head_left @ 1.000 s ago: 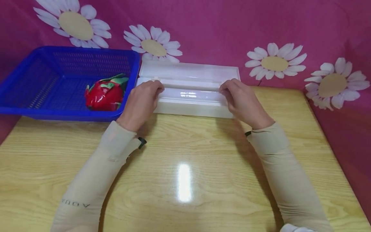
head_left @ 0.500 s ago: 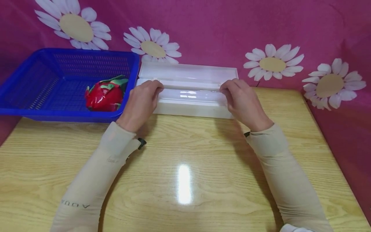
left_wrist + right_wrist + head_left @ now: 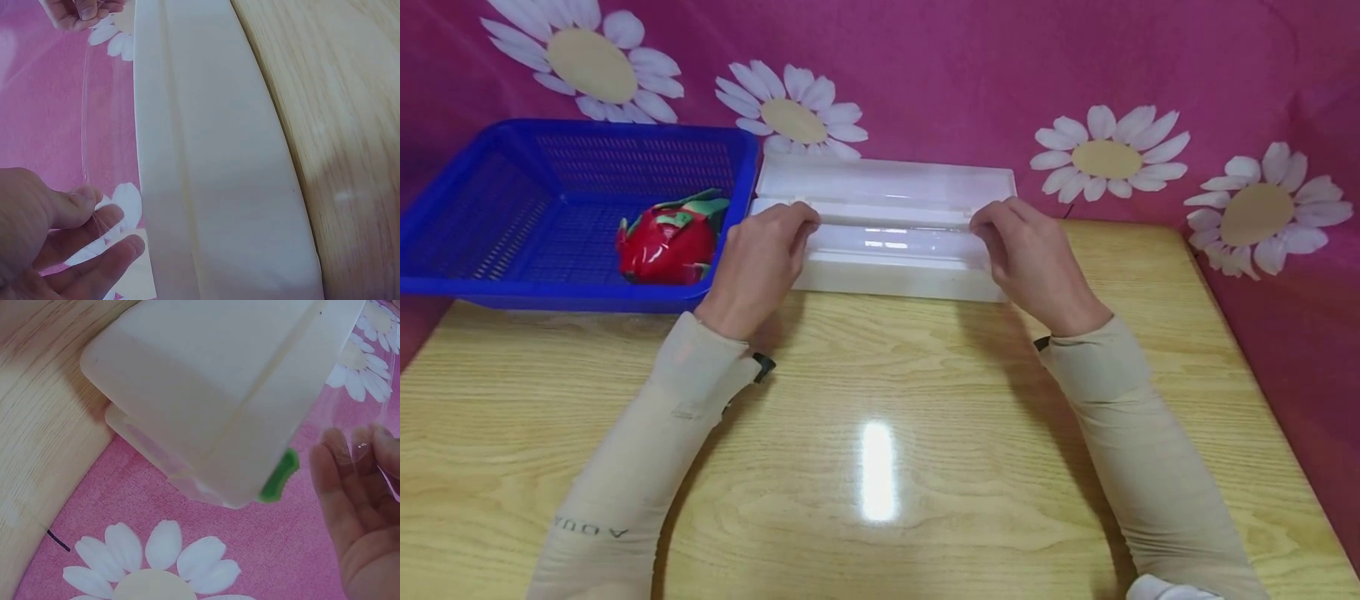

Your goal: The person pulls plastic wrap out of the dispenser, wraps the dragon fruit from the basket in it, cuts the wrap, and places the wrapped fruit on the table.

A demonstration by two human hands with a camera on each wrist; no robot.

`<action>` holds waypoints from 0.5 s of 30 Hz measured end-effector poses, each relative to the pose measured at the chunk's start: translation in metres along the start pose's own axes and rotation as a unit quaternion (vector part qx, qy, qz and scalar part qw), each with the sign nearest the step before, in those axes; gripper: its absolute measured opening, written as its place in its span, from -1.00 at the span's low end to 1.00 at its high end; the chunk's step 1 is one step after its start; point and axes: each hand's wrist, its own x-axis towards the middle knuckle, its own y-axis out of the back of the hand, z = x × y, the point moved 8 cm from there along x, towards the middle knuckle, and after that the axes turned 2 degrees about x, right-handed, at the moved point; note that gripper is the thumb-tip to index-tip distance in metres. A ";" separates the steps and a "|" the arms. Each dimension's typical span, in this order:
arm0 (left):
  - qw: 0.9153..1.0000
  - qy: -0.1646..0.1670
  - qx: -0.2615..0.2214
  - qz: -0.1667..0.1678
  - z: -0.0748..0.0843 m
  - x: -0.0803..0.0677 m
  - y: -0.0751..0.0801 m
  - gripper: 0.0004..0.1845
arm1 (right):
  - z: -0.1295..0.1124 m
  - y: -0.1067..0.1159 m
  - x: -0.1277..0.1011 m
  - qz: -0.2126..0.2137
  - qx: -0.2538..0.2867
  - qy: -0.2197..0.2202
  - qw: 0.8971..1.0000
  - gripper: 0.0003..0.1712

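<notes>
A long white cling film dispenser (image 3: 898,282) lies across the back of the table, its lid (image 3: 887,179) raised at the rear. Clear cling film (image 3: 887,242) stretches above it between both hands. My left hand (image 3: 760,262) pinches the film's edge near the dispenser's left end, thumb against the index finger. Near the right end, my right hand (image 3: 1037,262) pinches the other corner. In the left wrist view the film (image 3: 103,125) runs taut from hand to hand, beside the dispenser's front wall (image 3: 212,150). A green piece (image 3: 281,476) shows at the dispenser's end in the right wrist view.
A blue plastic basket (image 3: 580,293) stands left of the dispenser, close beside it. Inside sits a shiny red dragon fruit (image 3: 670,247) with green leaf tips. Behind the wooden table (image 3: 880,383) rises a pink wall (image 3: 947,75) with daisies.
</notes>
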 end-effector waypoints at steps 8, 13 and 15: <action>1.000 -0.003 0.003 0.001 0.000 0.000 0.000 -0.77 | -0.001 0.002 0.000 0.012 0.000 0.010 1.000 -0.88; 0.999 0.018 -0.002 -0.033 -0.003 0.001 -0.001 -0.68 | 0.000 0.003 -0.001 0.003 0.016 0.002 1.000 -0.87; 0.999 0.018 0.000 -0.037 -0.004 0.002 0.000 -0.69 | 0.001 0.003 -0.001 -0.006 0.020 -0.007 1.000 -0.85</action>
